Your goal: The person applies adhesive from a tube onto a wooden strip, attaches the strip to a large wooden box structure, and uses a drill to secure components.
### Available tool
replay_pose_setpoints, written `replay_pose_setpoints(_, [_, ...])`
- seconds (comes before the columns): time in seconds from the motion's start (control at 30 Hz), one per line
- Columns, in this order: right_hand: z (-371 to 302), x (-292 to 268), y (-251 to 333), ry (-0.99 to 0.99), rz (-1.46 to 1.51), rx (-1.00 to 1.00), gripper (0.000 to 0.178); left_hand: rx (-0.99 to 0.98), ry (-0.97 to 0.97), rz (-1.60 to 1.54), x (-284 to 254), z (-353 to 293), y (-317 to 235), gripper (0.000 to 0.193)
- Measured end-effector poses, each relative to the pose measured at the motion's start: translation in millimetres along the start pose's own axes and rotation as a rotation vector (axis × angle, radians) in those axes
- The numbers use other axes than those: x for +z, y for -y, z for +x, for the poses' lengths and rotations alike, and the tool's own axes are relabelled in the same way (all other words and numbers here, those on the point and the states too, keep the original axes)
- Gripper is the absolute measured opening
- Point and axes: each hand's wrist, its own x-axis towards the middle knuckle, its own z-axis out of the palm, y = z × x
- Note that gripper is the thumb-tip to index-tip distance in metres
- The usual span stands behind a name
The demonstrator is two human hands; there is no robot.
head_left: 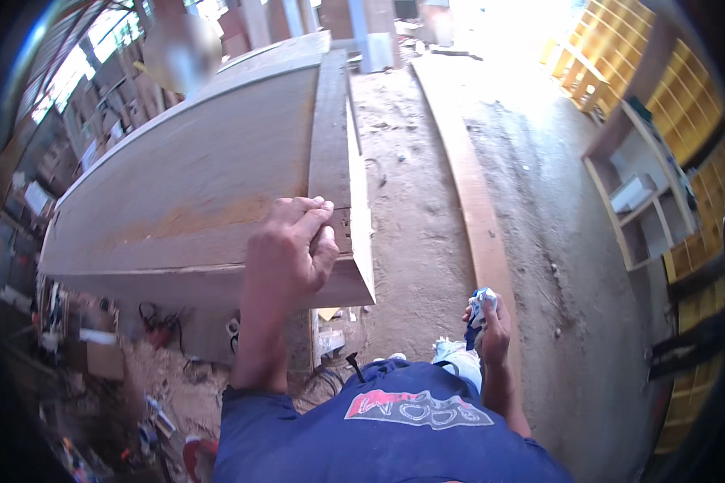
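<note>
My left hand (292, 245) rests at the near right corner of a large wooden panelled piece (209, 153), on its grey frame. The fingers are curled and pressed together against the thumb; anything between them is too small to make out. Along the panel's near edge runs a brownish dusty smear. My right hand (495, 330) hangs lower, to the right and apart from the wood. It is closed round a crumpled blue-and-white thing (482, 306), perhaps a squeezed tube or packet.
A long wooden board (479, 217) lies on the dusty floor to my right. Farther right stand an open wooden shelf unit (640, 189) and yellow lattice panels (620, 40). Tools and cables (161, 322) clutter the ground at lower left. Beyond the panel is a blurred person (181, 52).
</note>
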Motion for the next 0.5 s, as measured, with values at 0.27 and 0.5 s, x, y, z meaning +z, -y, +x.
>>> replay_pose_setpoints(0.27, [160.3, -6.2, -3.0, 0.427, 0.081, 0.137, 0.033, -0.242, 0.073, 0.111, -3.9, 20.3, -31.1, 0.028])
replay_pose_setpoints(0.5, [262.8, -17.6, 9.2, 0.739, 0.05, 0.241, 0.032, -0.597, 0.064, 0.275, 1.1, 52.1, -61.2, 0.04])
